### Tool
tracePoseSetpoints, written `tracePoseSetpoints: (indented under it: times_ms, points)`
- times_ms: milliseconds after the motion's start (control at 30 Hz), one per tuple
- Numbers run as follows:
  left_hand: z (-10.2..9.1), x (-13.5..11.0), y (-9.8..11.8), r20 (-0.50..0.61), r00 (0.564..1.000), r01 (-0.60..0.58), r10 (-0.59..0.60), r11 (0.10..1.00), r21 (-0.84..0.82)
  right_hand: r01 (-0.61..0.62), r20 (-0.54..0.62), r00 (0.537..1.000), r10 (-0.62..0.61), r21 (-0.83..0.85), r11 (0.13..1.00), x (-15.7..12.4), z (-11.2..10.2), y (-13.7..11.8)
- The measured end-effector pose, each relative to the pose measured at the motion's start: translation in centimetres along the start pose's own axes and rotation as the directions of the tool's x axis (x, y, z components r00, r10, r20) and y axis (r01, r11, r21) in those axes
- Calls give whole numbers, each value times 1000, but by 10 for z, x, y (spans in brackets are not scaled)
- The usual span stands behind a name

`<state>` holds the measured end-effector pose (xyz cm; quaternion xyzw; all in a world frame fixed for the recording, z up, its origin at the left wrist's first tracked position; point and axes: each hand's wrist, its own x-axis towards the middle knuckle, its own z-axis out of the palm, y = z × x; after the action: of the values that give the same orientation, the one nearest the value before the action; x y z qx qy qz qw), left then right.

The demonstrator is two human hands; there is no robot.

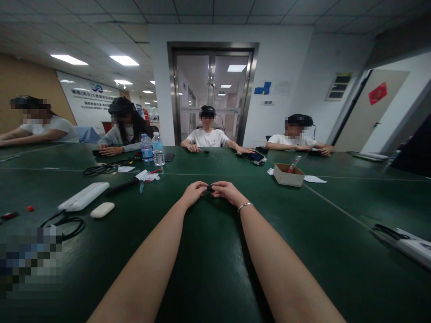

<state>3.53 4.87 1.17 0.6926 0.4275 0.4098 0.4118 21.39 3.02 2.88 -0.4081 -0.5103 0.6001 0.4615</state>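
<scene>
Head view: on the wide green worktop [336, 233], an open cardboard box [288, 178], sitting well apart to the right of my hands, is holding a red-tipped tube [294, 163] that is leaning on its rim. My left hand [193, 194] and right hand [227, 192] are meeting at centre, each grip pinching one end of a small dark piece [209, 188] lying crosswise between them, equally near both.

Four people [208, 137] are seated around a green table [336, 215]. Two water bottles [152, 150], a cardboard box [288, 176] and a white power strip [83, 196] are laid on it.
</scene>
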Motion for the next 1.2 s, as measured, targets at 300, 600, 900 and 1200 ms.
tracePoseSetpoints:
  times_ms: [300, 600, 900, 1200]
  points:
    - [0, 0, 3, 8, 999, 42, -42, 999, 0, 8, 8, 1000, -8, 3, 1000, -1, -1, 0]
    - [0, 1, 2, 35, 999, 18, -17, 1000, -23, 10, 10, 1000, -9, -3, 1000, 0, 0, 1]
    - [0, 0, 3, -2, 999, 39, -39, 999, -6, 10, 10, 1000, -10, 9, 1000, 0, -2, 1]
    - [-1, 1, 0, -10, 999, 35, -35, 999, 6, 6, 13, 1000, -6, -5, 1000, -2, 0, -1]
